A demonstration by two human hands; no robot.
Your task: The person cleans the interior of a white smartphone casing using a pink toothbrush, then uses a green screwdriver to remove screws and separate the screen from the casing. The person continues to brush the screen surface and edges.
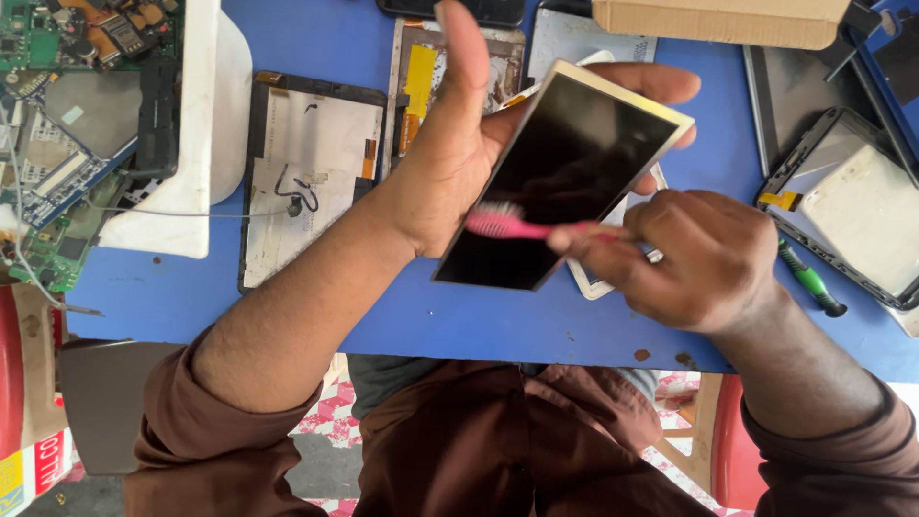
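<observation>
My left hand [459,144] holds a dark glass display panel [565,177] with a pale gold rim, tilted above the blue table [383,316]; the thumb points up and the fingers wrap the panel's far edge. My right hand [694,254] grips a pink toothbrush [522,227], whose white bristles touch the panel's near left edge next to my left palm.
An opened tablet back [306,172] lies left of the hands, and another tablet frame [852,215] lies at the right beside a green screwdriver [812,282]. Circuit boards [57,115] and a white tray [196,124] sit at far left. A cardboard box [718,19] is at the top.
</observation>
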